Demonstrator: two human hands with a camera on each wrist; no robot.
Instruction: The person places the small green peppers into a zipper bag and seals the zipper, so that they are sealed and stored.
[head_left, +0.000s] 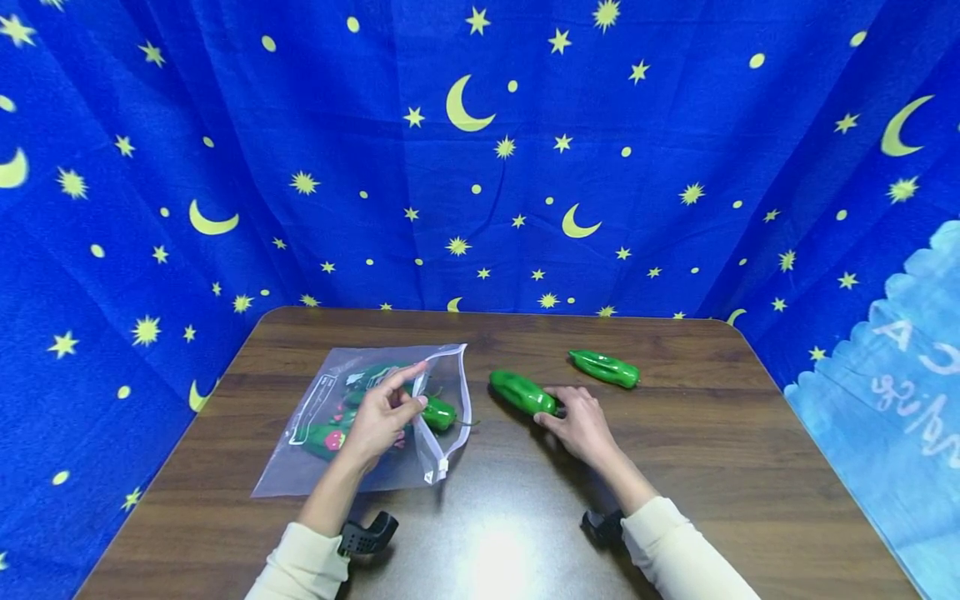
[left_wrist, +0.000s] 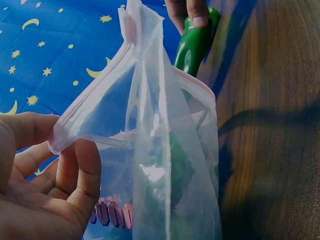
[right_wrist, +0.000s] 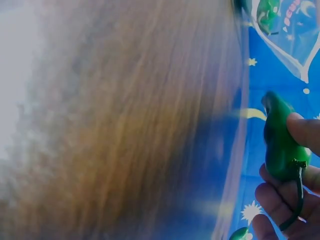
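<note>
My left hand [head_left: 378, 421] pinches the upper edge of a clear zip bag [head_left: 281, 467] between thumb and fingers, and its mouth gapes to the right. Inside the bag lie green peppers [head_left: 438, 414], partly hidden by my hand and the printed plastic. In the left wrist view the bag's rim [left_wrist: 95, 97] is lifted at the fingertips. My right hand [head_left: 581, 421] grips a green pepper [head_left: 522, 392] near its stem end, its tip pointing toward the bag. The right wrist view shows thumb and fingers around this pepper [right_wrist: 281, 140], with its curved stem hanging down.
Another green pepper [head_left: 606, 368] lies on the wooden table [head_left: 697, 467], behind and right of my right hand. A blue curtain [head_left: 525, 167] with moons and stars surrounds the table's back and sides. The bag's white slider [head_left: 441, 468] sits at its near corner.
</note>
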